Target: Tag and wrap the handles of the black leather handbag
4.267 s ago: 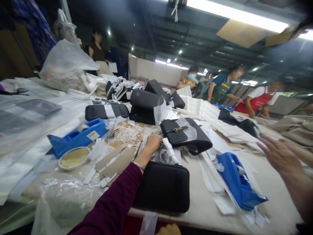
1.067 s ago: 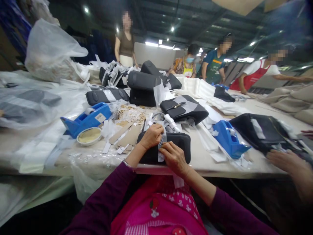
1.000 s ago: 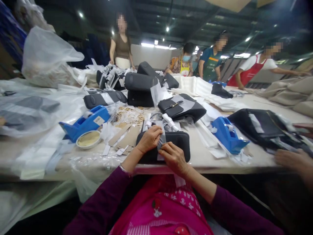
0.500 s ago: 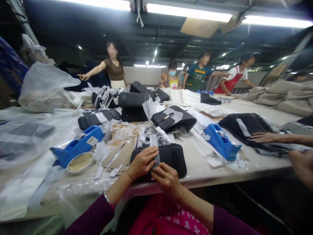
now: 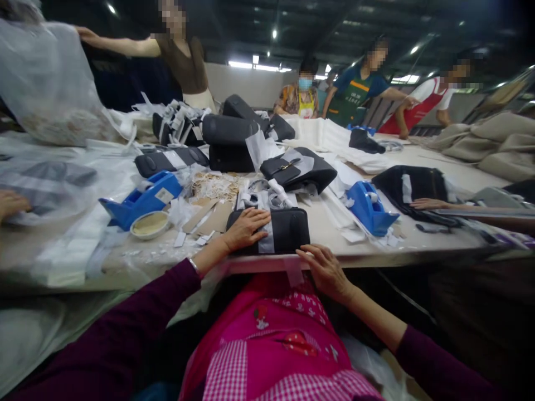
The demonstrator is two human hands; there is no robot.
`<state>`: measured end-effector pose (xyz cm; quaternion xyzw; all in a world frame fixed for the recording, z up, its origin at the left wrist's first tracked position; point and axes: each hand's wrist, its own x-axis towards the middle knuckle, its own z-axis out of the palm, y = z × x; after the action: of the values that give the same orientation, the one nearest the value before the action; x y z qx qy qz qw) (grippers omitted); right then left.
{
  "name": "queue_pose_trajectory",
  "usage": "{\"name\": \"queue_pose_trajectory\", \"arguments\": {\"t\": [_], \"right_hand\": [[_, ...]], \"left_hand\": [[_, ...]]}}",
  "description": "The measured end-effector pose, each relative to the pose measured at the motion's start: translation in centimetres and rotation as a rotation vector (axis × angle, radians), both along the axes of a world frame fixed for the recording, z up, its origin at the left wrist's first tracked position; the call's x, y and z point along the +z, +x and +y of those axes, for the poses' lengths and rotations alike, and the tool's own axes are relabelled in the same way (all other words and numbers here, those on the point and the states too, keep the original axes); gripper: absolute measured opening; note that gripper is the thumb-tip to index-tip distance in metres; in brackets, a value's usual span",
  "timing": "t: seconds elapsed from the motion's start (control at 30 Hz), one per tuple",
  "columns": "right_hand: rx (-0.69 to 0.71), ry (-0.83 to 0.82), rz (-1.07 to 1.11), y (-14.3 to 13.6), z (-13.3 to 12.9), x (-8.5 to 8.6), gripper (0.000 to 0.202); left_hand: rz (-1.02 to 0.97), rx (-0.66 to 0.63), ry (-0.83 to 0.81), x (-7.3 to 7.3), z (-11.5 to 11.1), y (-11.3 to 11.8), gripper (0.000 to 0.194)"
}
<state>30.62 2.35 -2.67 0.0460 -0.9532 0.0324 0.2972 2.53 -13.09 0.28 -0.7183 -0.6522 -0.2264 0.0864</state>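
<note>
A black bag (image 5: 290, 229) lies flat at the table's front edge, with a pale translucent band (image 5: 266, 236) wrapped around its middle. My left hand (image 5: 246, 228) rests flat on the bag's left half, fingers stretched across toward the band. Just off the bag's front right corner is my right hand (image 5: 326, 271), its fingers apart and slightly bent at the table edge. A translucent strip (image 5: 294, 271) hangs over that edge near my right fingertips; I cannot make out contact with it. Behind the bag lie grey cords (image 5: 278, 197) with white wrapping.
Blue tape dispensers stand at left (image 5: 144, 200) and right (image 5: 370, 209). A tape roll (image 5: 149, 224), rubber bands (image 5: 215, 186) and more black bags (image 5: 229, 145) crowd the table. A co-worker's hand (image 5: 430, 204) lies on a bag at right; another hand (image 5: 12, 204) enters at left.
My right hand has left the bag's middle and moved right to its front corner. My left hand has flattened on the bag. The view has tilted down.
</note>
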Motion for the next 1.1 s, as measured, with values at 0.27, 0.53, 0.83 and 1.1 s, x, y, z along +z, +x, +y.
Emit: {"name": "queue_pose_trajectory", "arguments": {"t": [0.27, 0.53, 0.83, 1.1], "right_hand": [[0.027, 0.094, 0.166, -0.6, -2.6, -2.8, 0.026], [0.203, 0.002, 0.172, -2.6, -7.3, 0.5, 0.021], [0.157, -0.057, 0.127, -4.5, -10.6, 1.0, 0.022], [0.186, -0.066, 0.235, -4.9, -12.3, 1.4, 0.027]], "left_hand": [[0.01, -0.032, 0.031, -0.2, -0.2, 0.4, 0.044], [0.095, -0.009, -0.035, -0.1, -0.5, 0.7, 0.05], [0.077, 0.0, -0.02, -0.5, -0.5, 0.5, 0.053], [0.032, 0.052, 0.015, -0.4, -0.8, 0.5, 0.054]]}}
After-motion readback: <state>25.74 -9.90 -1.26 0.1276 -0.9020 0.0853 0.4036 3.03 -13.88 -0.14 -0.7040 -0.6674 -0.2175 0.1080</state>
